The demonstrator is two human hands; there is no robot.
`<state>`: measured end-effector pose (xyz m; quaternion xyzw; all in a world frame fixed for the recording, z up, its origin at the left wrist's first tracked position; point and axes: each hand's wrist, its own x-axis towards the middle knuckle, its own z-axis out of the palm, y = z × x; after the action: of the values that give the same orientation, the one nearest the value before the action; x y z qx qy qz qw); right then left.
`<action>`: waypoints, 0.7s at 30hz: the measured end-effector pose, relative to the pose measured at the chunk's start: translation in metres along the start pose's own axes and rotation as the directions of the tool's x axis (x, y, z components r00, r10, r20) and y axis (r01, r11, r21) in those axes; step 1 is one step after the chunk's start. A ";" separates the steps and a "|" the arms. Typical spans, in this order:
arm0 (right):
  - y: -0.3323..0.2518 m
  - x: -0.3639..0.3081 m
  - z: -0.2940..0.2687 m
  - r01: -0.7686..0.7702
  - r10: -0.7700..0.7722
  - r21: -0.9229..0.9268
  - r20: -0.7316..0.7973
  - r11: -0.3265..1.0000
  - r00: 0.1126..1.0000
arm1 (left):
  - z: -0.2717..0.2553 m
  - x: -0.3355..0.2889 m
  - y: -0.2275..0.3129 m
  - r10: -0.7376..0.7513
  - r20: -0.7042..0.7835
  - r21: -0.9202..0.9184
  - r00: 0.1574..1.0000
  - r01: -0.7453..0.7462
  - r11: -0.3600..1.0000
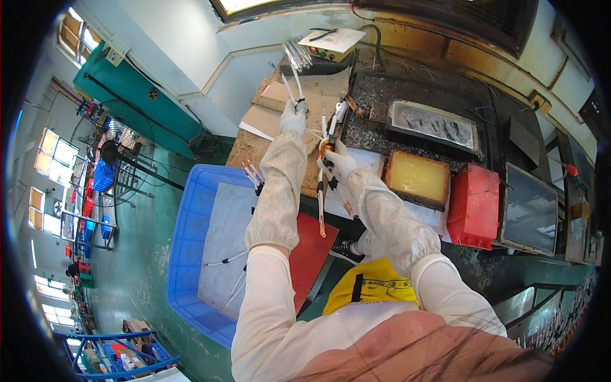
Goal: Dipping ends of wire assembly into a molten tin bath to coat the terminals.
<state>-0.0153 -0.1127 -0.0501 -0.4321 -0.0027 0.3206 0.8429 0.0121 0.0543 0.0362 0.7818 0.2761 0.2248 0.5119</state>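
Note:
My left hand (294, 120), in a white glove, is closed on a white cable lead (292, 86) whose two ends stick up toward the back of the bench. My right hand (341, 160), also gloved, is closed round several white cable leads (323, 204) with black sleeves and bare copper ends. Some of their ends point up and others hang down past the bench edge. An orange-brown part (326, 148) shows among these leads, but its kind is unclear. Beside my left forearm, more leads (253, 175) poke up at the blue bin's edge.
A shallow tray of yellow liquid (417, 178) and a rectangular pot with a silvery surface (434, 126) stand right of my right hand. Further right are a red plastic box (474, 207) and a grey panel (530, 204). The blue bin (184, 254) stands at left, a floor fan (111, 153) beyond.

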 end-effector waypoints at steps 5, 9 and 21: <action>0.002 0.013 -0.046 0.126 -0.046 -0.679 0.134 0.723 0.990 | 0.016 0.014 -0.015 0.062 -0.097 0.208 0.993 -0.041 0.977; 0.007 0.009 -0.065 0.214 -0.143 -0.701 0.159 0.681 0.977 | 0.023 0.015 -0.009 0.138 -0.031 0.376 0.990 -0.116 0.919; 0.001 0.001 -0.052 0.011 -0.098 -0.898 -0.036 0.441 0.995 | 0.013 -0.035 -0.043 -0.010 0.007 0.568 1.000 0.004 0.823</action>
<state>-0.0004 -0.1489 -0.0838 -0.8244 -0.1508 0.2255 0.4968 -0.0145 0.0363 -0.0110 0.8987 0.3310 0.1267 0.2584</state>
